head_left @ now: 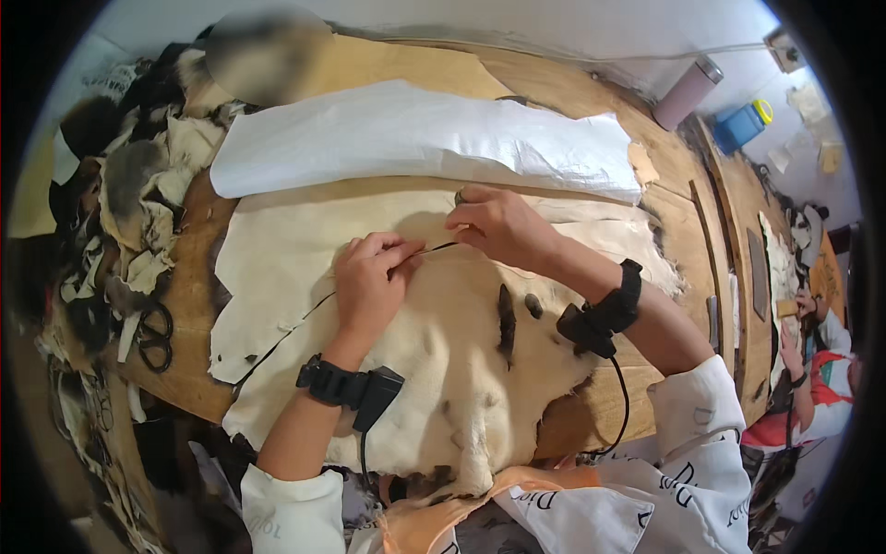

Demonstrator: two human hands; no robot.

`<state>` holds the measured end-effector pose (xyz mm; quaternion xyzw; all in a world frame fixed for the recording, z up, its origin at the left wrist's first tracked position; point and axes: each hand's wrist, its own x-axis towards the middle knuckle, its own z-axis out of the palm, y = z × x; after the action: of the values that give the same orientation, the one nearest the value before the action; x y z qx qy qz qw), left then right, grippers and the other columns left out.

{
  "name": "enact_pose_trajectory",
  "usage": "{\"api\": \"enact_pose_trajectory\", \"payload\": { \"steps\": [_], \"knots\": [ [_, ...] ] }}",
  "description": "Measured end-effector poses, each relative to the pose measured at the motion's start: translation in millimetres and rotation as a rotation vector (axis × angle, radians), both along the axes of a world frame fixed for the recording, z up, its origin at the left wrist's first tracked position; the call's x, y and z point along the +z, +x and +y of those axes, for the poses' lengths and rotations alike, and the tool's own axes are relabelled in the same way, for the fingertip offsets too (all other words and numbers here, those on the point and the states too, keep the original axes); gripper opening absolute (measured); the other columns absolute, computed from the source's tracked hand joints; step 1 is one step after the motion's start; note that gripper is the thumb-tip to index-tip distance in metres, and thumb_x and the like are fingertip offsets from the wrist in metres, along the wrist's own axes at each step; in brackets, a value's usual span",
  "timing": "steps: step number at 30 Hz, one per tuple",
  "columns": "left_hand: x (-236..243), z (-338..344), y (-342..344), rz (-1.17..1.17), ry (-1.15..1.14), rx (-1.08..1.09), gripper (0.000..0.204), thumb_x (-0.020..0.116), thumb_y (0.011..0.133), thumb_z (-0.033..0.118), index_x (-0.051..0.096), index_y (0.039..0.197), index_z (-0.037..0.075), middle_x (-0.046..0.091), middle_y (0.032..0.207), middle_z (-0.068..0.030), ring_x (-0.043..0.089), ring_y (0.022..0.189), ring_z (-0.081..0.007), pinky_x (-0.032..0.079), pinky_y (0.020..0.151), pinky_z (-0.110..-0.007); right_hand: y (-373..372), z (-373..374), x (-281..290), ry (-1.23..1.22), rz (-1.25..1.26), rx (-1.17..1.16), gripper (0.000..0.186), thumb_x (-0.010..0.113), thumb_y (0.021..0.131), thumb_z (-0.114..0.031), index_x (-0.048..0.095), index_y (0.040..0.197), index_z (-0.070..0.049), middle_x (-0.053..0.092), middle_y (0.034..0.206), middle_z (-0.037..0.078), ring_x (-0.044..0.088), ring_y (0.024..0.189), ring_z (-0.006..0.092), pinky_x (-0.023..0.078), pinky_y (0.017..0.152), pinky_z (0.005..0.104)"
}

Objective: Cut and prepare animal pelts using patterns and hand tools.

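A large cream-coloured animal hide [434,342], flesh side up with dark fur at its edges, lies spread before me. A thin dark slit or seam line [295,325] runs across it from the lower left to between my hands. My left hand [374,277] pinches the hide beside this line, thumb and forefinger pressed together. Just to the right, my right hand [503,226] has its fingers closed at the line's other end. Whatever its fingertips hold is too small to make out. Both wrists wear black straps with cabled boxes.
A white sheet [415,138] lies across the hide's far part on the wooden table [194,305]. Fur scraps [138,203] pile up at left, near black-handled scissors [155,337]. A pink flask [688,92] and blue container [738,126] stand far right. Another person's hands [798,342] work at right.
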<state>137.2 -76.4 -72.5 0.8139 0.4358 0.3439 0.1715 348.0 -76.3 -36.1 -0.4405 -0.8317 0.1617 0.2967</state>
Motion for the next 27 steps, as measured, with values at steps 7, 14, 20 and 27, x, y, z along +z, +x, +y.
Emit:
{"api": "enact_pose_trajectory", "payload": {
  "steps": [7, 14, 20, 27],
  "knots": [
    [0.6, 0.2, -7.1, -0.006, -0.039, 0.018, 0.023, 0.068, 0.066, 0.009, 0.069, 0.089, 0.013, 0.062, 0.084, -0.0035, 0.055, 0.078, -0.0215, 0.044, 0.072, -0.033, -12.9, 1.4, -11.3, -0.044, 0.000, 0.002, 0.008, 0.061, 0.070, -0.004, 0.060, 0.078, -0.002, 0.052, 0.072, 0.011, 0.054, 0.066, 0.0296, 0.044, 0.061, 0.0359],
    [1.6, 0.3, -4.1, 0.000, -0.052, 0.029, 0.022, 0.069, 0.067, 0.011, 0.069, 0.089, 0.013, 0.061, 0.085, -0.0044, 0.055, 0.079, -0.0220, 0.044, 0.072, -0.033, -6.1, 16.1, -8.2, -0.238, -0.034, 0.048, 0.006, 0.060, 0.070, -0.003, 0.057, 0.074, 0.000, 0.055, 0.074, 0.011, 0.055, 0.068, 0.0279, 0.045, 0.063, 0.0346],
    [3.2, 1.1, -0.5, 0.026, -0.099, 0.044, 0.020, 0.070, 0.067, 0.013, 0.070, 0.087, 0.013, 0.062, 0.084, -0.0045, 0.056, 0.078, -0.0216, 0.044, 0.071, -0.033, -2.8, 11.1, -0.2, -0.223, 0.005, 0.053, 0.008, 0.060, 0.072, -0.004, 0.055, 0.075, 0.000, 0.055, 0.075, 0.012, 0.054, 0.072, 0.0283, 0.044, 0.065, 0.0346],
    [3.8, 1.3, -1.5, 0.010, -0.085, 0.048, 0.017, 0.070, 0.066, 0.013, 0.070, 0.083, 0.013, 0.062, 0.081, -0.0044, 0.056, 0.077, -0.0216, 0.044, 0.070, -0.033, -2.1, 9.1, 14.8, -0.052, 0.012, -0.019, 0.005, 0.056, 0.074, -0.002, 0.051, 0.077, -0.001, 0.051, 0.081, 0.014, 0.051, 0.078, 0.0315, 0.043, 0.069, 0.0370]
  ]
}}
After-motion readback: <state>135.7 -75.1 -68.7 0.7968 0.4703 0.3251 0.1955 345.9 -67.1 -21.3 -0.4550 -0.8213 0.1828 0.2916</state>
